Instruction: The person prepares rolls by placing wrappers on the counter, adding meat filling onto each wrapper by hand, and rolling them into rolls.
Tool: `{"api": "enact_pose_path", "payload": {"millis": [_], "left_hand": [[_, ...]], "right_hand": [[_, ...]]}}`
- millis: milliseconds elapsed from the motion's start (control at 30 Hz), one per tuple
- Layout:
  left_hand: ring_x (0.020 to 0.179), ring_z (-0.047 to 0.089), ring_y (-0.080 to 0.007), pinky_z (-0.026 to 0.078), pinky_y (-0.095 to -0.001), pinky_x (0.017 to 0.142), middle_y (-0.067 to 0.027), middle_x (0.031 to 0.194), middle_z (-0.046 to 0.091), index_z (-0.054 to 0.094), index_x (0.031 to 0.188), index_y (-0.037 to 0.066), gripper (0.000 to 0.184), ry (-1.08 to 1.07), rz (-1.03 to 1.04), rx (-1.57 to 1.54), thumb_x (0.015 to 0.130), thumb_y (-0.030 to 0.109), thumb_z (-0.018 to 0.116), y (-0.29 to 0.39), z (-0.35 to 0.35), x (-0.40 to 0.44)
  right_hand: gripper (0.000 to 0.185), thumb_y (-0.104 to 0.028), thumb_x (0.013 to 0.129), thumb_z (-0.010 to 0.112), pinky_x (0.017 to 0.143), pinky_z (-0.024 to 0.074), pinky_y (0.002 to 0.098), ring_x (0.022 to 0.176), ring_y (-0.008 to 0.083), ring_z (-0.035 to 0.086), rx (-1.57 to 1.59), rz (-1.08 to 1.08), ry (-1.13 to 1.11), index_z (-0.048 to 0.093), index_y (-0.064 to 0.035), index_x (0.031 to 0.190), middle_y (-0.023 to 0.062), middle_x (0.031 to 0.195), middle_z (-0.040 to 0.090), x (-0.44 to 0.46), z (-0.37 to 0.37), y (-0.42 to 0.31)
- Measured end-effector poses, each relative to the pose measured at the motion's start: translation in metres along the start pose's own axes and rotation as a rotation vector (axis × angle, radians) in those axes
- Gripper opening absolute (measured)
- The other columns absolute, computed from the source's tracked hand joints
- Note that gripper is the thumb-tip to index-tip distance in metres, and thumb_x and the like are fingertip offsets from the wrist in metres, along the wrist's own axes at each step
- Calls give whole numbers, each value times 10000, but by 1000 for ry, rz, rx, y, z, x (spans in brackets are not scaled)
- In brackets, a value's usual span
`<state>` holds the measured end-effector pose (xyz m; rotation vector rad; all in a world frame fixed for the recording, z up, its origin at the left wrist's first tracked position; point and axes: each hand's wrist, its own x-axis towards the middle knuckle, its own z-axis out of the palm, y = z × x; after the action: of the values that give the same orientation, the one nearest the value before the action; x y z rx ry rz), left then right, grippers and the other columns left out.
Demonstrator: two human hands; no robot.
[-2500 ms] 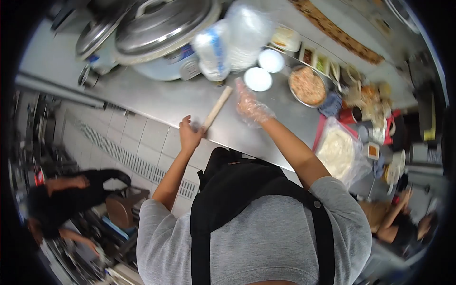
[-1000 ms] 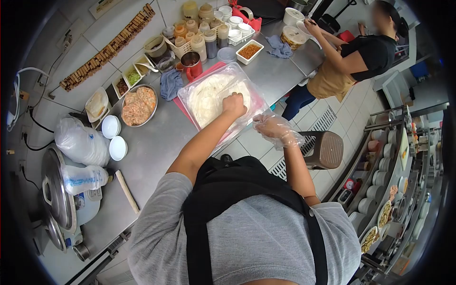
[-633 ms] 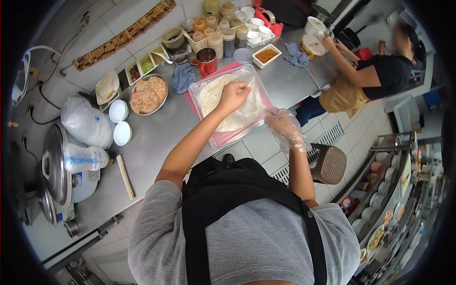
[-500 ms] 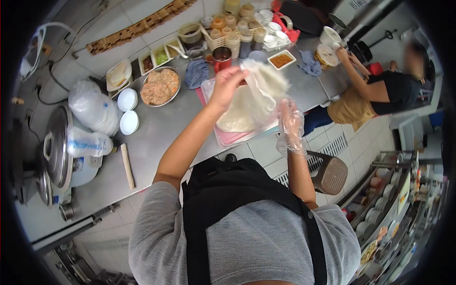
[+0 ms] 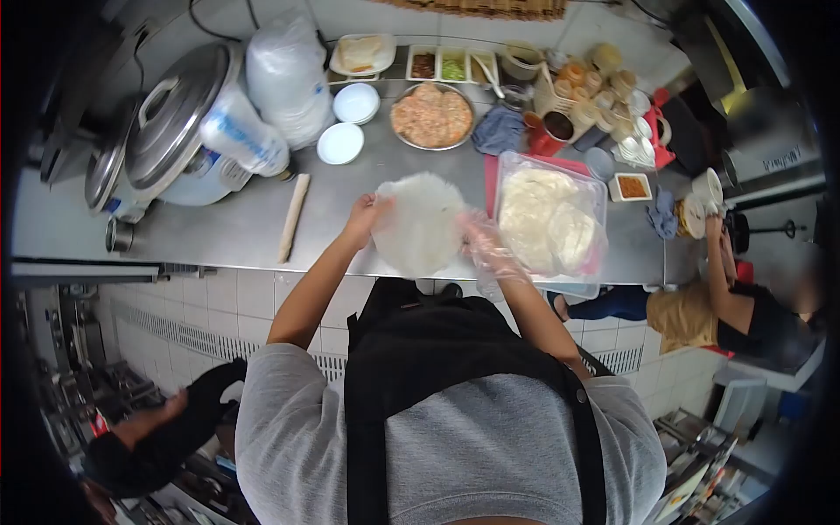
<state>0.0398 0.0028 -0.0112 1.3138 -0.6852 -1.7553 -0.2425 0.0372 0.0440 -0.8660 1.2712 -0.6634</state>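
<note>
A thin round white dough sheet (image 5: 418, 224) hangs between my hands over the steel counter's front part, slightly blurred. My bare left hand (image 5: 362, 219) grips its left edge. On the opposite edge, my right hand (image 5: 486, 245), in a clear plastic glove, pinches the sheet. Just right of that hand, a clear tray holds a stack of white dough sheets (image 5: 544, 219) on a pink board. The wooden rolling pin (image 5: 295, 219) lies left of my left hand. Behind the sheet stands a metal bowl of orange-pink filling (image 5: 430, 115).
Two white bowls (image 5: 340, 143), a plastic bag (image 5: 289, 83) and a lidded pot (image 5: 179, 114) stand at the back left. Sauce bottles (image 5: 584, 86), a blue cloth (image 5: 500, 131) and a red mug (image 5: 551, 134) are back right. One person (image 5: 744, 306) works at right; another (image 5: 149, 437) is lower left.
The dough sheet has come off the stack and moved left, away from the tray. Both hands now hold it by its sides. The view has turned back toward the counter's middle.
</note>
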Motion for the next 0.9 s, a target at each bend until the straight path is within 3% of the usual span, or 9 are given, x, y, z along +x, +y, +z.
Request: {"api": "enact_pose_path", "payload": {"millis": [33, 100, 367, 433, 600, 700, 733, 800, 900], "left_hand": [[980, 663, -185, 541, -343, 863, -100, 1177, 660, 531, 1281, -5, 457, 204, 58, 328, 869, 120, 684, -21, -18, 9], [932, 669, -174, 549, -324, 823, -97, 1124, 676, 554, 1264, -5, 450, 178, 137, 379, 837, 41, 689, -32, -39, 14], [868, 668, -140, 550, -287, 790, -73, 978, 704, 618, 1222, 25, 385, 122, 382, 452, 843, 2, 683, 1, -45, 17], [867, 674, -145, 552, -302, 795, -92, 961, 706, 620, 1213, 27, 368, 298, 450, 609, 849, 13, 674, 1, -45, 20], [853, 681, -185, 555, -315, 789, -117, 982, 696, 615, 1203, 45, 392, 244, 422, 745, 819, 10, 686, -3, -44, 7], [870, 672, -210, 558, -317, 773, -125, 1026, 682, 600, 1214, 54, 454, 180, 478, 838, 776, -14, 700, -13, -42, -1], [885, 665, -220, 559, -318, 766, -128, 1049, 675, 590, 1224, 56, 490, 173, 523, 875, 755, -26, 706, -16, -42, -2], [901, 658, -221, 559, -319, 765, -127, 1057, 671, 581, 1234, 56, 510, 173, 523, 872, 748, -33, 706, -17, -42, -3], [919, 653, -226, 558, -323, 771, -128, 1063, 669, 569, 1247, 55, 531, 182, 541, 855, 743, -35, 707, -19, -45, -2]], "right_hand": [[639, -528, 862, 677, 784, 527, 414, 832, 297, 665, -11, 2, -17, 531, -39, 1246, 120, 993, 689, 12, 7, 12], [625, -392, 779, 743, 890, 510, 460, 1069, 393, 636, -747, -193, 251, 524, -25, 1235, 207, 1137, 662, 32, 21, 28], [497, -307, 769, 736, 892, 501, 451, 1038, 411, 629, -947, -277, 233, 585, -6, 1133, 235, 1047, 668, 54, -1, 19], [466, -292, 775, 757, 894, 495, 456, 1043, 415, 616, -1283, -649, 388, 604, 5, 1100, 223, 1037, 670, 63, -2, 12], [544, -311, 808, 745, 964, 460, 462, 1134, 389, 573, -1134, -1144, 297, 562, 3, 1212, 224, 1161, 618, 95, 35, -94], [538, -313, 788, 763, 945, 472, 460, 1081, 385, 604, -1395, -1252, 262, 573, -2, 1183, 226, 1132, 621, 130, 62, -118], [538, -313, 788, 763, 945, 472, 460, 1081, 385, 604, -1392, -1253, 257, 573, -2, 1183, 226, 1132, 621, 137, 65, -121], [597, -313, 802, 741, 973, 457, 458, 1150, 399, 559, -1462, -635, 33, 524, 15, 1251, 251, 1226, 576, 152, 72, -121], [555, -341, 817, 722, 974, 456, 445, 1148, 381, 570, -1541, -612, 35, 567, 1, 1227, 241, 1211, 596, 169, 71, -115]]}}
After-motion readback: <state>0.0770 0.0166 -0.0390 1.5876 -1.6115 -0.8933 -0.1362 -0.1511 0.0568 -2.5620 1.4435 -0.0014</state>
